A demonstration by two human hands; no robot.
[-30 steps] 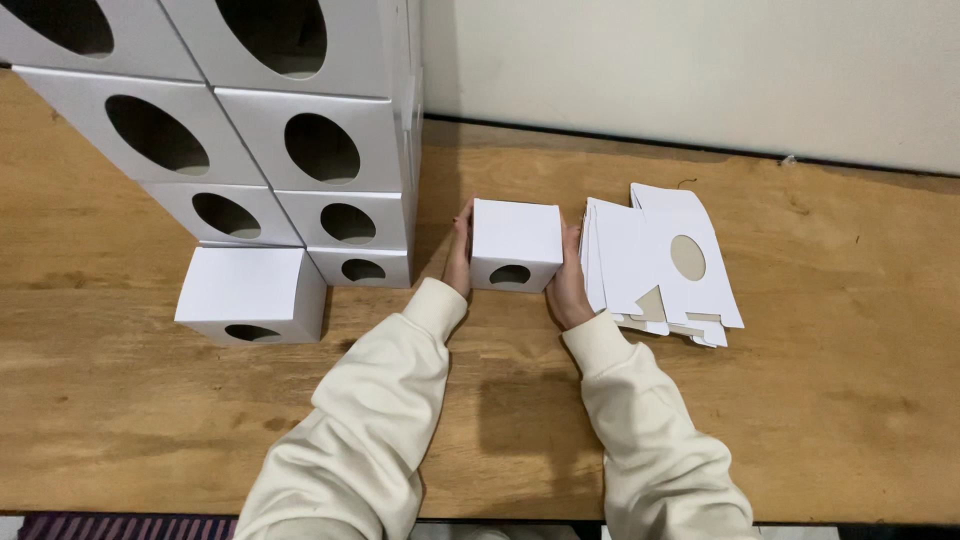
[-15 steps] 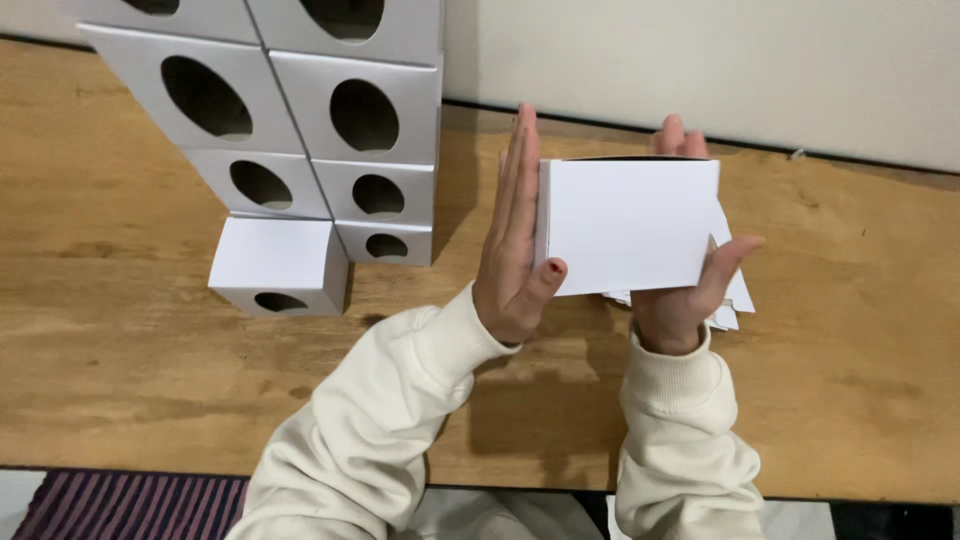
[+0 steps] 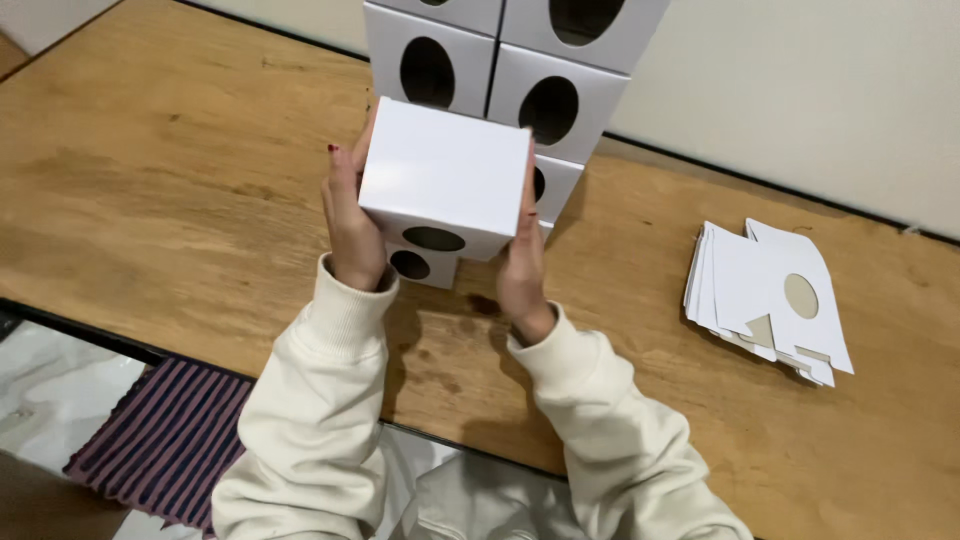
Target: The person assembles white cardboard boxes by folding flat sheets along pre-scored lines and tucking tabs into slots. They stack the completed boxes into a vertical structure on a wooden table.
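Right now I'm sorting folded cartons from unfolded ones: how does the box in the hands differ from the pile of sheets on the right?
The held box is folded into a closed cube; the sheet pile lies as flat cut blanks. The held box is up off the wooden table, pressed between the left hand and right hand; the sheet pile rests untouched on it. Both are white card with an oval cut-out.

White cube box [image 3: 445,180] with oval hole before stacked white boxes [image 3: 510,70]; flat white blanks [image 3: 765,300] right.
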